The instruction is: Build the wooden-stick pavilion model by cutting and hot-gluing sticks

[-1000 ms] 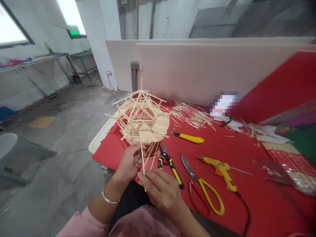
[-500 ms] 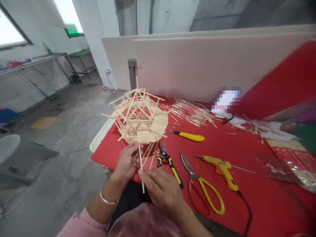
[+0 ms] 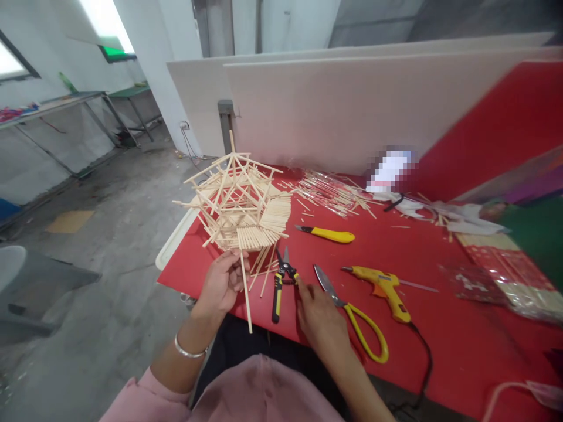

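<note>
My left hand (image 3: 221,280) pinches a thin wooden stick (image 3: 246,293) between its fingers, below the front edge of a stick-built model (image 3: 237,202). The model resembles a tiered pavilion with a pointed top, and rows of sticks cover some lower faces. My right hand (image 3: 323,316) has its fingers curled over the right handle of the yellow-and-black pruning snips (image 3: 277,293), which lie with their blades apart on the red tabletop (image 3: 246,313). The hand covers most of that handle. Several loose sticks (image 3: 264,275) lie between the model and the snips.
A yellow utility knife (image 3: 329,234), large yellow-handled scissors (image 3: 365,334) and a corded yellow glue gun (image 3: 387,287) lie to the right. Behind are bagged sticks (image 3: 329,190); another stick pack (image 3: 505,269) lies far right. A green sleeve (image 3: 536,228) shows at the right edge.
My right hand has let go of the stick and moved right onto the snips' handle. My left hand still holds the stick. The view has shifted slightly to the right.
</note>
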Demonstrator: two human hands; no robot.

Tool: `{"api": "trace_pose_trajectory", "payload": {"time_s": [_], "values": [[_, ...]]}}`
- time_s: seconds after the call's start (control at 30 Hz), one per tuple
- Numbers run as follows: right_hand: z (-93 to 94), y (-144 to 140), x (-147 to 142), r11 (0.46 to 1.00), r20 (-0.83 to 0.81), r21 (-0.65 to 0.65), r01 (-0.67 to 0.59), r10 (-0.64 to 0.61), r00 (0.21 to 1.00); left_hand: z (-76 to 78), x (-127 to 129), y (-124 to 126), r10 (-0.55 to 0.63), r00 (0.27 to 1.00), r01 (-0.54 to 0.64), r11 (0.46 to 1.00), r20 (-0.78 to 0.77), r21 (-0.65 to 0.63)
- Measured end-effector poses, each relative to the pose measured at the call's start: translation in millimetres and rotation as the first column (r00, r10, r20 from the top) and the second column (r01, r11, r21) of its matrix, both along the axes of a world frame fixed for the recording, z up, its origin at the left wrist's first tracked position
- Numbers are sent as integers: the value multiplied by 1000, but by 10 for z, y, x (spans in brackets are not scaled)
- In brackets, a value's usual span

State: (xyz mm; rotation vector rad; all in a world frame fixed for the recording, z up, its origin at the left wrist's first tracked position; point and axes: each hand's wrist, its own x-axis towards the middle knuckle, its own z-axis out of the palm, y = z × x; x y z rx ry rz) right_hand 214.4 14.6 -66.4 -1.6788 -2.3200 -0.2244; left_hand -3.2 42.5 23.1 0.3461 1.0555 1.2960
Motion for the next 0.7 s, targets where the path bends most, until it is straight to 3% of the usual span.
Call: {"api": "trace_pose_trajectory", "payload": {"time_s": [0.1,0.2,0.27,0.33,0.4,0.47,0.53,0.6,0.7], "values": [[5,84,32,969,-76,-239,62,-82,994,1,-2,2,-6,1000,6,1000,-4,1],[105,124,47,859,-349,-511,-31,-175,921,-5,-2,6,-11,1000,11,1000,-6,-11],[173,112,55,784,-546,-606,-135,-286,788,-8,0,7,-11,1000,11,999,-7,-31],[214,72,74,720,-675,-657,-223,-430,599,-8,2,8,-5,1000,5,999,-9,-36],[213,19,111,692,-750,-649,-316,-511,420,-4,4,7,-1,1000,0,999,-14,-34],[172,-26,159,743,-831,-553,-376,-465,304,1,6,7,5,1000,-5,999,-21,-33],[106,-48,198,843,-919,-385,-375,-315,237,5,8,5,8,1000,-9,999,-24,-36],[45,-48,204,908,-971,-227,-352,-181,159,6,9,3,6,1000,-7,999,-18,-41],[20,-36,135,893,-972,-179,-414,-227,-69,3,6,1,8,1000,-8,999,-5,-38]]}}
